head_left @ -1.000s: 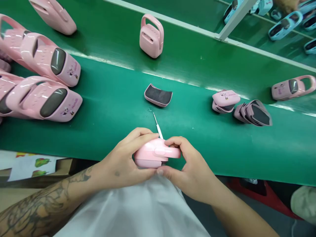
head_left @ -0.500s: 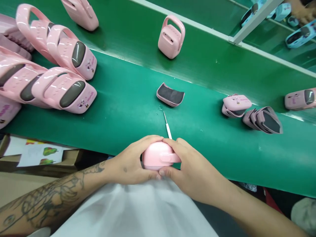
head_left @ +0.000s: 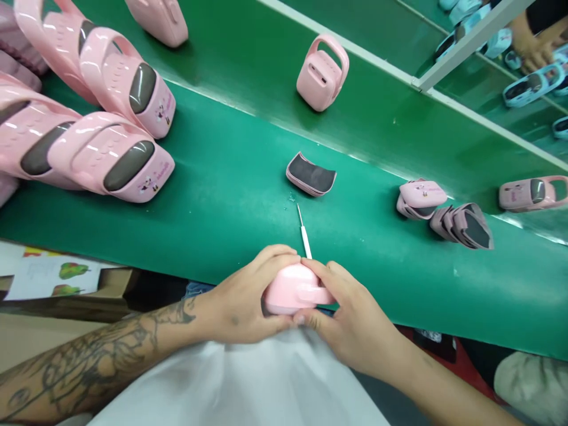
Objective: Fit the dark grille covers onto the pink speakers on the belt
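Note:
Both hands grip a pink power bank (head_left: 290, 289) low over the near edge of the bench. My left hand (head_left: 248, 299) wraps its left side, thumb below and fingers over the top. My right hand (head_left: 344, 305) closes on the handle side, with thumb and forefinger pressing near the handle. The underside is hidden from me. Just beyond my fingers lies a white-handled screwdriver-like tool (head_left: 305, 236) with a thin metal shaft. Farther back sits a small stack of curved pink cover panels (head_left: 312, 174), dark pad facing up.
Pink handled power banks (head_left: 128, 165) crowd the left of the green bench (head_left: 231, 207). Another power bank (head_left: 320, 77) stands on the back ledge. More panels (head_left: 461, 226) are stacked at right. Across the divider, another person's hand (head_left: 535, 53) is among blue units.
The view has shifted slightly. My hands keep their hold on the power bank, which looks slightly tilted. Across the divider, the other person's hands show more fully.

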Demonstrator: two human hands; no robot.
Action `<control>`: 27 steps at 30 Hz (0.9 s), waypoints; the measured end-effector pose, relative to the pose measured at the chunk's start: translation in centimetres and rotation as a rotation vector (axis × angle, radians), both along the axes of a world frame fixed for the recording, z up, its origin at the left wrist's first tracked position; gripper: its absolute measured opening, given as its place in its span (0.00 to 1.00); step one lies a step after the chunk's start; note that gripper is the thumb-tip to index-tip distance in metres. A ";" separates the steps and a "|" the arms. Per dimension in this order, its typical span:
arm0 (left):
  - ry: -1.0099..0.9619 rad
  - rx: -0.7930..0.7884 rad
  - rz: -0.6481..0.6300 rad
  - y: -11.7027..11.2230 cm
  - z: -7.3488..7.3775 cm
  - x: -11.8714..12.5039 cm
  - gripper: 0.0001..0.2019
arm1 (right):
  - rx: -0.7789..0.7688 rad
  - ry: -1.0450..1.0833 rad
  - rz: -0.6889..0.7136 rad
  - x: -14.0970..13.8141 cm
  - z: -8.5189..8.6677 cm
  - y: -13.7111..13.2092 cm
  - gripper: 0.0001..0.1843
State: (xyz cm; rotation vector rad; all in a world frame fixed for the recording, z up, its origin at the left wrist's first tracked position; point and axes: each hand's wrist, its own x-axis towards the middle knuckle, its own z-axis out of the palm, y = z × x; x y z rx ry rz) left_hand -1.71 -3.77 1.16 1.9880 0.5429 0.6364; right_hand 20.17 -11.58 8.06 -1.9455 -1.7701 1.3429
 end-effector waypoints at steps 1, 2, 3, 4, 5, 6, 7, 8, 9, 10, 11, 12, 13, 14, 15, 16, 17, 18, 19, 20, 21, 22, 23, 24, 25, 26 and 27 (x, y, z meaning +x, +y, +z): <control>-0.025 0.082 0.043 -0.3 -0.2 0.1 0.38 | -0.029 0.013 -0.021 0.2 0.1 0.0 0.34; -0.048 0.176 0.085 -0.7 -0.4 0.1 0.39 | -0.045 0.023 -0.041 0.3 0.2 0.0 0.34; -0.063 0.265 0.120 -1.0 -0.7 0.2 0.39 | -0.050 0.027 -0.059 0.4 0.3 -0.1 0.34; -0.063 0.337 0.147 -1.3 -0.8 0.3 0.40 | -0.048 0.027 -0.074 0.3 0.3 -0.1 0.34; -0.046 0.384 0.171 -1.6 -0.9 0.4 0.41 | -0.041 0.022 -0.087 0.2 0.3 -0.2 0.33; -0.011 0.407 0.193 -1.8 -0.9 0.5 0.41 | -0.030 0.017 -0.097 0.0 0.2 -0.2 0.32; 0.030 0.422 0.213 -2.0 -0.8 0.6 0.42 | -0.016 0.014 -0.102 -0.2 0.1 -0.2 0.31; 0.066 0.436 0.231 -2.1 -0.7 0.6 0.42 | -0.005 0.018 -0.100 -0.3 0.0 -0.2 0.31; 0.095 0.455 0.241 -2.3 -0.5 0.6 0.42 | 0.007 0.027 -0.095 -0.5 -0.1 -0.2 0.31; 0.117 0.479 0.244 -2.4 -0.3 0.6 0.42 | 0.020 0.034 -0.091 -0.7 -0.2 -0.2 0.31; 0.129 0.502 0.241 -2.5 -0.2 0.5 0.42 | 0.033 0.035 -0.089 -0.7 -0.4 -0.3 0.31; 0.131 0.519 0.237 -2.6 0.0 0.5 0.42 | 0.046 0.031 -0.087 -0.8 -0.5 -0.4 0.31; 0.126 0.528 0.234 -2.7 0.1 0.4 0.41 | 0.060 0.025 -0.083 -0.7 -0.6 -0.5 0.32; 0.121 0.526 0.229 -2.8 0.1 0.4 0.41 | 0.074 0.019 -0.081 -0.7 -0.7 -0.6 0.32; 0.113 0.518 0.226 -2.8 0.1 0.4 0.40 | 0.079 0.015 -0.081 -0.6 -0.8 -0.8 0.32; 0.105 0.509 0.222 -2.8 0.1 0.4 0.40 | 0.071 0.014 -0.084 -0.6 -0.9 -1.0 0.33; 0.099 0.503 0.217 -2.9 0.0 0.4 0.40 | 0.056 0.014 -0.097 -0.5 -0.9 -1.2 0.34; 0.096 0.498 0.212 -2.9 0.0 0.4 0.40 | 0.035 0.015 -0.116 -0.5 -0.9 -1.4 0.34; 0.092 0.495 0.206 -2.9 -0.1 0.4 0.40 | 0.016 0.015 -0.139 -0.6 -0.9 -1.5 0.35; 0.089 0.491 0.196 -2.9 -0.1 0.4 0.40 | 0.004 0.014 -0.160 -0.6 -0.9 -1.6 0.35; 0.087 0.486 0.186 -2.9 -0.1 0.5 0.40 | 0.003 0.014 -0.178 -0.7 -1.0 -1.7 0.34; 0.085 0.480 0.174 -2.8 -0.1 0.4 0.41 | 0.010 0.015 -0.190 -0.8 -1.1 -1.8 0.34; 0.084 0.475 0.164 -2.8 -0.1 0.4 0.41 | 0.025 0.016 -0.197 -0.9 -1.2 -1.8 0.33; 0.080 0.471 0.157 -2.7 0.0 0.4 0.41 | 0.046 0.018 -0.197 -0.9 -1.4 -1.8 0.33; 0.076 0.467 0.150 -2.6 0.0 0.4 0.41 | 0.074 0.020 -0.195 -1.0 -1.6 -1.8 0.32; 0.069 0.462 0.145 -2.5 0.0 0.3 0.41 | 0.103 0.022 -0.191 -1.0 -1.8 -1.8 0.32; 0.063 0.456 0.141 -2.4 0.1 0.3 0.40 | 0.136 0.025 -0.186 -1.0 -1.9 -1.7 0.31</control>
